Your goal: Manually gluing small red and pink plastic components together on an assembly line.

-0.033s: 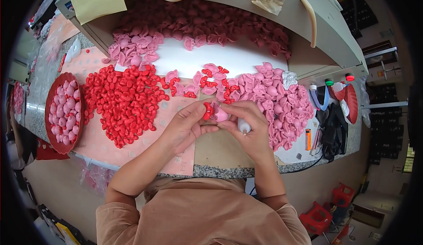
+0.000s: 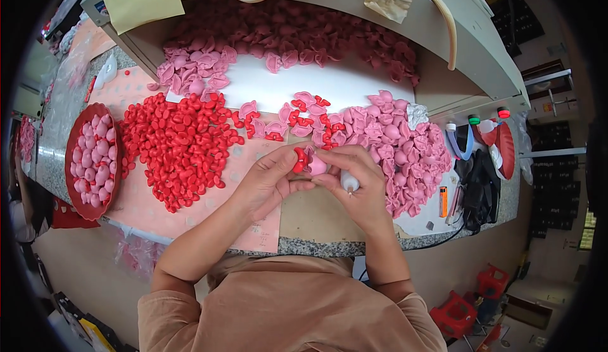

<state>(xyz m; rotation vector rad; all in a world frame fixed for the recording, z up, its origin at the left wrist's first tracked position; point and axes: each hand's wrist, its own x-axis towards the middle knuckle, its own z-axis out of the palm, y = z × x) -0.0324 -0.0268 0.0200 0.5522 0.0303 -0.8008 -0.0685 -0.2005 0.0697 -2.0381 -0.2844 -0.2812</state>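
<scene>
Close in front of me, my left hand (image 2: 269, 181) pinches a small glossy red plastic piece (image 2: 300, 160) between thumb and fingers. My right hand (image 2: 356, 178) grips a pink shell-shaped piece (image 2: 316, 164) right beside it; the two pieces meet or nearly meet. A white squeeze bottle with a narrow tip (image 2: 349, 182) is also tucked in my right hand, its nozzle pointing toward me. Just beyond my fingers lie several pink shells with red pieces on them (image 2: 306, 121). A heap of loose pink shells (image 2: 408, 156) is to the right, a heap of red pieces (image 2: 183, 149) to the left.
A red oval basket (image 2: 71, 162) holding pink rounded pieces stands far left. Behind, a grey cabinet-like housing (image 2: 481, 67) arches over more pink shells. On the right are an orange lighter (image 2: 443, 201), a black cloth-like bundle (image 2: 481, 194) and a blue tape roll (image 2: 458, 142).
Almost nothing differs. Both hands stay together with the red piece and the pink shell; the whole view has shifted very slightly.
</scene>
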